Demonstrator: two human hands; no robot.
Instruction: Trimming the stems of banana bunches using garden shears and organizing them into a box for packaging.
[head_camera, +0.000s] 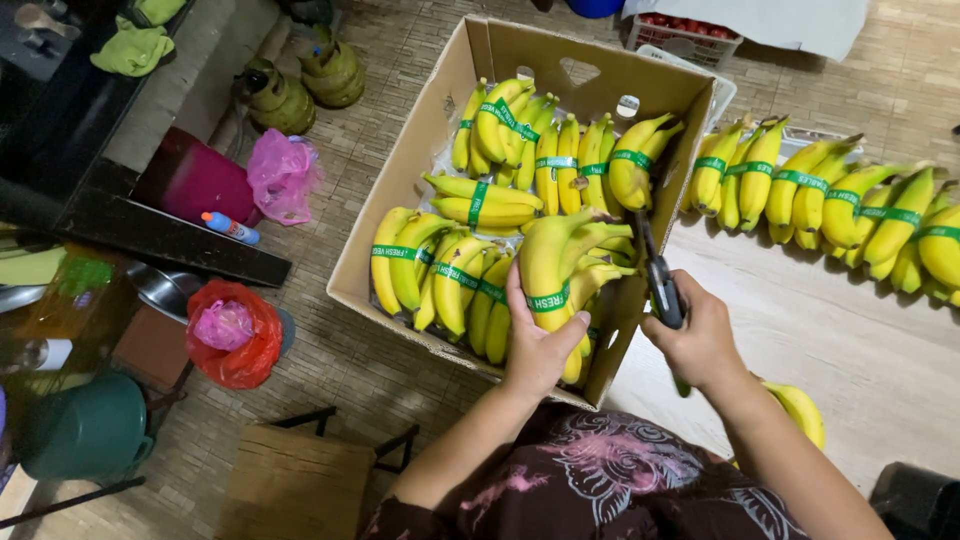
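Note:
My left hand (537, 343) grips a bunch of yellow bananas (556, 262) with a green band, held at the near edge of a cardboard box (400, 190). My right hand (697, 335) holds a dark-handled cutting tool (655, 270) whose tip points up toward the bunch's stem. Several more banded banana bunches (500, 135) fill the box. A row of banded bunches (830, 195) lies to the right on a pale surface.
A single banana (800, 410) lies by my right forearm. Left of the box are a red plastic bag (237, 335), a pink bag (282, 175), a green pot (90, 430), two green gas cylinders (300, 85) and a wooden stool (300, 480). A crate (685, 35) stands behind.

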